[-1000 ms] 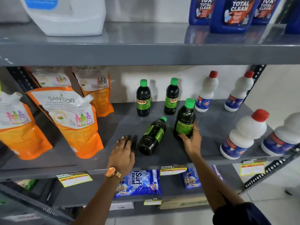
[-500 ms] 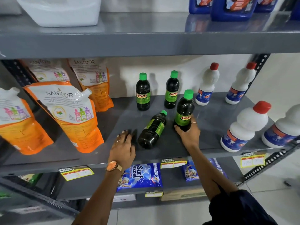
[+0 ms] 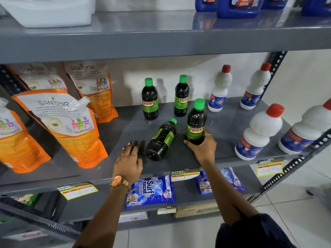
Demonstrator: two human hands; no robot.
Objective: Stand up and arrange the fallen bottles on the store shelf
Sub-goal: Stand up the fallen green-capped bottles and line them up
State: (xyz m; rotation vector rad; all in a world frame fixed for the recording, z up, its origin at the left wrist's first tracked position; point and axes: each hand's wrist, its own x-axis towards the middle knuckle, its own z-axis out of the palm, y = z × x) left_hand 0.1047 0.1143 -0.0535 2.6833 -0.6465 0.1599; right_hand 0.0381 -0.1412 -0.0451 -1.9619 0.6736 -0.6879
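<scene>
Far to the left of our left hand (image 3: 128,163), orange Santoor pouches (image 3: 71,129) lean on the grey shelf (image 3: 223,122). Our left hand rests flat on the shelf, fingers loosely spread and holding nothing, a watch (image 3: 119,181) on its wrist. Just to its right lies the fallen bottle (image 3: 160,140), dark with a green cap, on its side with the base near that hand and the cap pointing away toward the back; we cannot tell if the fingers touch it. Behind it stand two upright Sunny bottles (image 3: 149,100), well beyond both hands. Our right hand (image 3: 201,149) is wrapped around the base of a third Sunny bottle (image 3: 196,122), which stands upright on the shelf just right of the fallen one. To the right of that hand stand white bottles with red caps (image 3: 258,133), apart from it.
</scene>
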